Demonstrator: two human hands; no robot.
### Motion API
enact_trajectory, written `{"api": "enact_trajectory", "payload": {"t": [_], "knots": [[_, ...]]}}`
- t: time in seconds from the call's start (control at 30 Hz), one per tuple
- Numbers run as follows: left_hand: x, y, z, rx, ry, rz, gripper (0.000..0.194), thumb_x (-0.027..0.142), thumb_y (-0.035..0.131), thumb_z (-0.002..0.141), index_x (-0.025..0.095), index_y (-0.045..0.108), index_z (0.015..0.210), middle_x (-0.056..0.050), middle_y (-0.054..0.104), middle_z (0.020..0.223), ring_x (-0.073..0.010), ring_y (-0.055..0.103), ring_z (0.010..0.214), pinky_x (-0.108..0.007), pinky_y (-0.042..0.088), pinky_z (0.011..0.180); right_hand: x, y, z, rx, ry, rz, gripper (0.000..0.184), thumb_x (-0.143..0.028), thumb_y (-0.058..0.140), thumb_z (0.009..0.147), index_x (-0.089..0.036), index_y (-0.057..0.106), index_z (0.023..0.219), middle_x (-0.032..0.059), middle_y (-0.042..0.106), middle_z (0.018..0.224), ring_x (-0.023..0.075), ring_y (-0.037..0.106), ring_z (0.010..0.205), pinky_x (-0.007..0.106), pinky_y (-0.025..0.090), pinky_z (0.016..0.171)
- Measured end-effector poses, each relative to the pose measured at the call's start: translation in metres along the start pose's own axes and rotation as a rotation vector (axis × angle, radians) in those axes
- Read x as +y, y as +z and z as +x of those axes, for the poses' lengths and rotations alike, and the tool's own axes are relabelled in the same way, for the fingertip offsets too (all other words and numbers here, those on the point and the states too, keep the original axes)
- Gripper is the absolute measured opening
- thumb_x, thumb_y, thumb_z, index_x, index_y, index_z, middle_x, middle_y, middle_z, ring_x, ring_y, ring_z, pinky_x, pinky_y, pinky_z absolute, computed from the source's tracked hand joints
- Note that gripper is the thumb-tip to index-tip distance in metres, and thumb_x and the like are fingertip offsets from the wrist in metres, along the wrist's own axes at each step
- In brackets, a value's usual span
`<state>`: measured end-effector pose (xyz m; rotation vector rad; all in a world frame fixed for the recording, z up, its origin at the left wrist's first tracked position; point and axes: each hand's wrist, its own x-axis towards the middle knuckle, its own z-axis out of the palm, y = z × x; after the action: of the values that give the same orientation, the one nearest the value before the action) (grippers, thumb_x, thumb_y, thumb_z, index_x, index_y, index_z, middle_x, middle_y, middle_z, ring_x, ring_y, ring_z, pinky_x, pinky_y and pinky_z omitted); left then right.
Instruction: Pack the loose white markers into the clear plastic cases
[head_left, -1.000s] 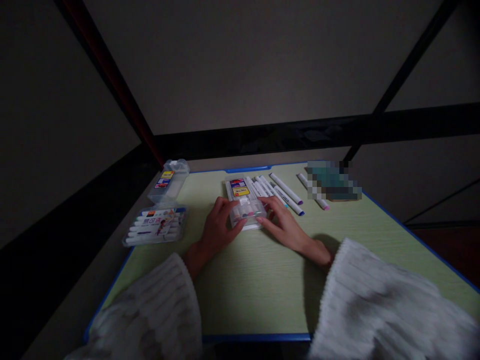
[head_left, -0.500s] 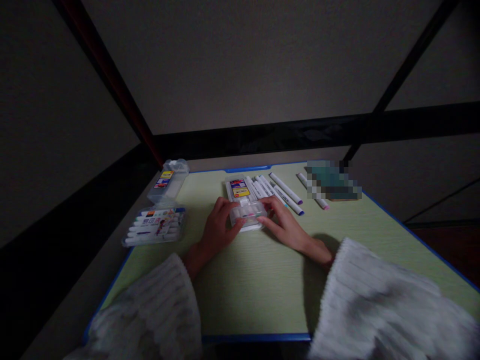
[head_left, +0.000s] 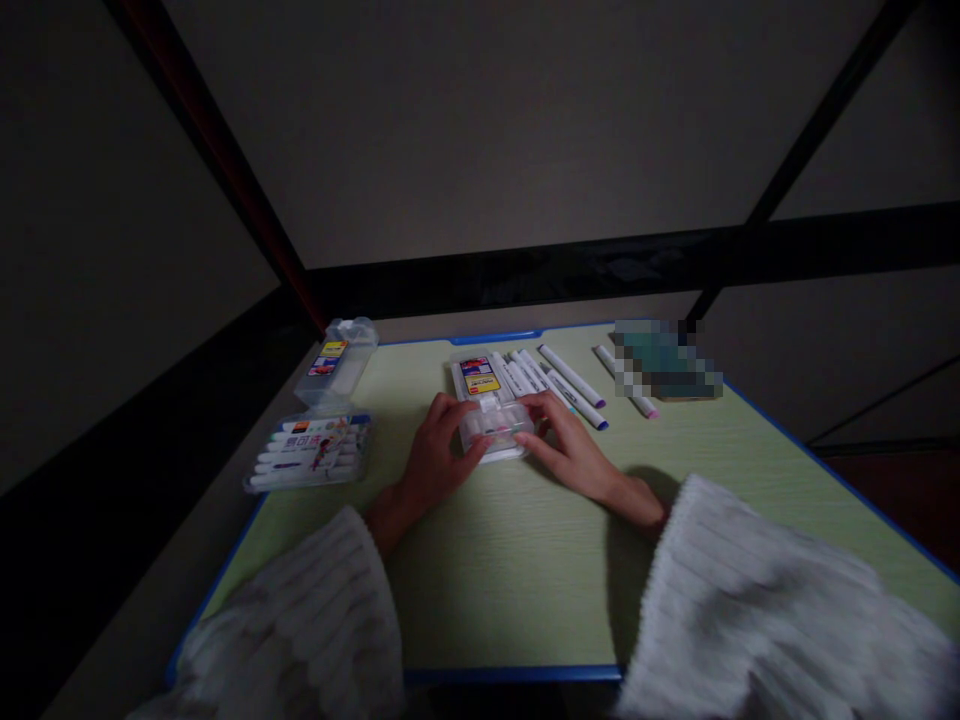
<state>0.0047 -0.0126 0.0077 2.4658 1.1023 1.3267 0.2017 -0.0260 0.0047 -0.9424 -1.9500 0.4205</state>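
Observation:
In the middle of the table lies a clear plastic marker case (head_left: 478, 374) with a yellow, red and blue label. Its near end is a see-through lid (head_left: 496, 424) with coloured marker ends faintly visible inside. My left hand (head_left: 442, 450) grips this lid from the left, thumb at the front and fingers behind. From the right, my right hand (head_left: 566, 450) pinches the same lid in the same way. Just beyond my right hand lie several loose white markers (head_left: 573, 376). Whether the lid is fully latched cannot be made out.
At the left, a clear case filled with white markers (head_left: 311, 455) lies near the table edge. Behind it is another clear case (head_left: 337, 365) with its lid up. A pink-ended marker (head_left: 641, 400) and a blurred-out greenish object (head_left: 667, 360) lie at the right. The green table (head_left: 510, 590) has blue edging.

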Motion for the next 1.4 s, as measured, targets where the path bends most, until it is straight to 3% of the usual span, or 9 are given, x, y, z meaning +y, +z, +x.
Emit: {"api": "enact_trajectory", "payload": {"t": [1.17, 1.4], "knots": [[-0.0013, -0.0001, 0.0006, -0.033, 0.04, 0.028, 0.03, 0.026, 0.054, 0.079, 0.017, 0.054, 0.108, 0.0, 0.042, 0.082, -0.0136, 0.046, 0.075, -0.026, 0.044, 0.067, 0.0007, 0.0, 0.0, -0.007, 0.013, -0.009, 0.027, -0.032, 0.051, 0.084, -0.018, 0.045, 0.106, 0.007, 0.052, 0.093, 0.018, 0.051, 0.079, 0.032, 0.046, 0.068], [-0.0009, 0.0003, 0.0011, -0.027, 0.055, 0.012, 0.029, 0.026, 0.054, 0.079, 0.017, 0.054, 0.107, -0.001, 0.041, 0.082, -0.0137, 0.046, 0.076, -0.025, 0.044, 0.067, -0.0001, -0.0002, -0.0012, -0.012, -0.043, -0.051, 0.03, -0.031, 0.049, 0.086, -0.018, 0.042, 0.112, 0.0088, 0.05, 0.099, 0.0211, 0.049, 0.09, 0.038, 0.045, 0.079]]}}
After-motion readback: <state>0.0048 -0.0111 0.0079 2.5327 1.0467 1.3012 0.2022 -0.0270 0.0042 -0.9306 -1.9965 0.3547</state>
